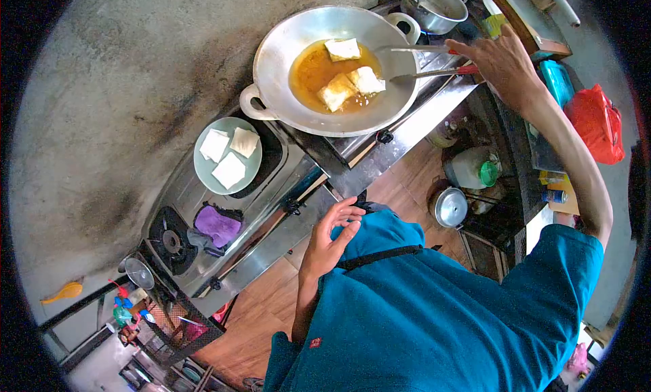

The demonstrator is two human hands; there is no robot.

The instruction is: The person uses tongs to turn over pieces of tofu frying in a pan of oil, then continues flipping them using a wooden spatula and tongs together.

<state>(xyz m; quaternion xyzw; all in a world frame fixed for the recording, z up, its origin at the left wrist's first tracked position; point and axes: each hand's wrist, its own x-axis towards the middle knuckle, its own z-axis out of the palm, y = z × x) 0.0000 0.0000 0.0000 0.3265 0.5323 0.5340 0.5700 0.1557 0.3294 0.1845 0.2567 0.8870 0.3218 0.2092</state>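
My right hand point(503, 65) grips red-handled tongs point(434, 72) at the right rim of a large metal wok point(271, 60). The two arms of the tongs stand apart over the wok, with nothing between their tips. In the wok's shallow brown oil point(313, 63) lie several pale blocks that look like tofu point(343, 49); one has yellowish, browned patches. My left hand point(329, 239) hovers in front of my body, fingers loosely spread and holding nothing. A pale green plate point(201, 167) left of the wok carries three white slabs point(229, 170).
A metal pot point(434, 9) stands behind the wok. Along the stove lie a purple cloth point(218, 224) and a bare burner point(171, 241). Below the counter are a lidded pot point(451, 208) and a green-capped container point(475, 168). A red plastic bag point(595, 124) sits at the right.
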